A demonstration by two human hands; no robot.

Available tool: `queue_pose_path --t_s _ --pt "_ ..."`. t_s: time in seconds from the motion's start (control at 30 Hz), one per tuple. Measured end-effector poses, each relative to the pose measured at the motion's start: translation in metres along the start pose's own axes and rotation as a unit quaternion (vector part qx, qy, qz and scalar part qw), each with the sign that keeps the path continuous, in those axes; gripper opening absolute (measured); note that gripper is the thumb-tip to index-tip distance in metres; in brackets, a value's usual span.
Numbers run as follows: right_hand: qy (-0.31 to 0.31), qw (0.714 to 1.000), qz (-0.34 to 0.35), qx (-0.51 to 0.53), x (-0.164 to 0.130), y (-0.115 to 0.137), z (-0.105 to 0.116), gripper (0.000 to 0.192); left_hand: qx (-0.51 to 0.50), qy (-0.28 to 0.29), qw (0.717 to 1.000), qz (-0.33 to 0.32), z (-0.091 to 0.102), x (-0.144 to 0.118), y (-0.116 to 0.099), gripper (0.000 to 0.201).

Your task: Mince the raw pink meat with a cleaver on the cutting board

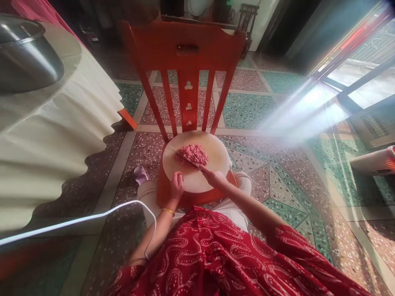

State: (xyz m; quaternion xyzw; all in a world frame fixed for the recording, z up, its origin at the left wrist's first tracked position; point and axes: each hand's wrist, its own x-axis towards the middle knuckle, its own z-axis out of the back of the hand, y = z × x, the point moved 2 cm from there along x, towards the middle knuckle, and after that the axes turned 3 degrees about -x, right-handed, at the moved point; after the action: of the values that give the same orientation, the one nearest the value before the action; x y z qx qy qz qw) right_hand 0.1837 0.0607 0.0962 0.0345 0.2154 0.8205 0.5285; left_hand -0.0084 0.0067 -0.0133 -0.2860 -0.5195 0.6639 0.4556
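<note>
1. Left hand (177, 186) rests curled on the near edge of the round chopping board (216, 158), apparently steadying it on the chair seat.
2. Minced meat (193, 153) sits heaped mid-board.
3. Right hand (216, 178) grips a knife (189, 160), blade under the heap.

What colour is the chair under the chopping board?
Red-orange chair, clearest in the head view.
</note>
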Motion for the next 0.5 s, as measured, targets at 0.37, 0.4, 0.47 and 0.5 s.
queue_pose_path --t_s 0.37,0.4,0.47,0.5 --pt "-0.095 0.994 -0.013 0.053 0.003 -0.013 0.008 0.047 0.02 0.029 0.999 -0.011 -0.005 0.0 0.003 0.023" --pt "-0.057 0.997 -0.032 0.036 0.003 -0.016 0.005 0.046 0.018 0.03 0.999 -0.013 -0.005 0.001 0.003 0.023" --pt "-0.021 0.998 -0.057 0.02 0.003 -0.02 0.007 0.043 0.018 0.034 0.999 -0.015 -0.005 0.001 0.004 0.023" --pt "-0.037 0.997 -0.056 0.027 0.003 -0.019 0.014 0.043 0.02 0.035 0.999 -0.014 -0.005 0.001 0.004 0.023"
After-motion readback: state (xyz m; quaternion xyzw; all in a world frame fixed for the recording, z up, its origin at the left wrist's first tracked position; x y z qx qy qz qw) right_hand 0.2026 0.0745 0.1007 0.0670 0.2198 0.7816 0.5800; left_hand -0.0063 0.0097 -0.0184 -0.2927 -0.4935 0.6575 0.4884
